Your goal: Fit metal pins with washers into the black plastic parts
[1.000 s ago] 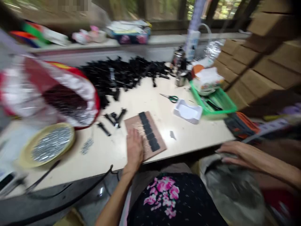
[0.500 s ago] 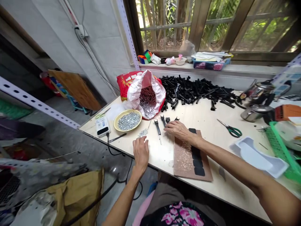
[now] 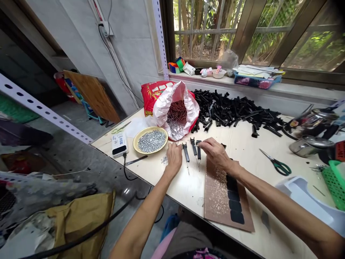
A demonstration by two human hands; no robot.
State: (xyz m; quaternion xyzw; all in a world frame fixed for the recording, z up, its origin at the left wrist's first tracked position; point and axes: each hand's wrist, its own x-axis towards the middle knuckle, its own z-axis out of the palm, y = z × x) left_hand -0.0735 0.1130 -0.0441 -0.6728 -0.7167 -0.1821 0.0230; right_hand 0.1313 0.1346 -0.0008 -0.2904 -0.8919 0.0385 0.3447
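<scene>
Between left hand point(image 3: 174, 157) and right hand point(image 3: 216, 152) — black clips point(image 3: 186, 153) lengthwise, rods point(image 3: 188, 168) nearward — grips unclear.

Left hand point(image 3: 174, 157) off brown board point(image 3: 215, 205), now between yellow dish point(image 3: 135, 144) and black pieces point(image 3: 185, 153), partly hiding small metal bits point(image 3: 164, 160). Right hand point(image 3: 217, 153) gone from grey sack, fingers point(image 3: 204, 144) now beside black pieces. View swung left.

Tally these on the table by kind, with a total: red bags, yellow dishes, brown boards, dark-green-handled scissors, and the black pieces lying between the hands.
Red bag: 1
Yellow dish: 1
Brown board: 1
Dark-green-handled scissors: 1
Black pieces between left hand and right hand: 3
Total: 7
</scene>
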